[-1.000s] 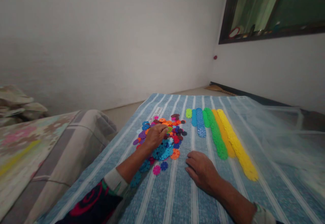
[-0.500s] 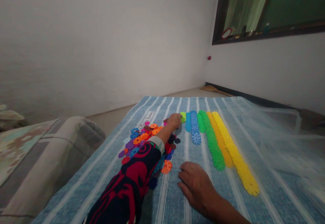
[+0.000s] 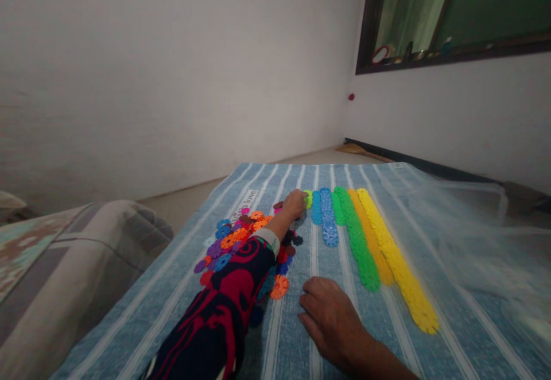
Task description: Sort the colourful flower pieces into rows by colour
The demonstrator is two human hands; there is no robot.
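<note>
My left hand [image 3: 295,204] reaches to the far part of the cloth, its fingers pinched at the edge of a lime-green flower-shaped disc [image 3: 309,198]. The fingertips are partly hidden behind the hand. Beneath my left forearm spreads a heap of mixed flower discs [image 3: 232,237] in orange, purple, blue and red. My right hand [image 3: 329,314] rests nearer me on the cloth, fingers loosely bent and a little apart, holding nothing. Right of the lime disc lie overlapping rows: a short blue row [image 3: 317,208], a speckled blue row [image 3: 329,219], green rows [image 3: 361,251], an orange row [image 3: 379,254] and a long yellow row [image 3: 396,259].
A blue-and-white striped cloth [image 3: 297,345] covers the surface. Clear plastic [image 3: 469,225], perhaps a bag or container, sits at the right. Grey striped fabric [image 3: 107,254] is on the left. White walls [image 3: 193,70] and a dark-framed window [image 3: 430,18] stand behind.
The view has shifted slightly. Both hands stay in nearly the same places, my left hand still at the lime-green disc and my right hand still on the cloth.
</note>
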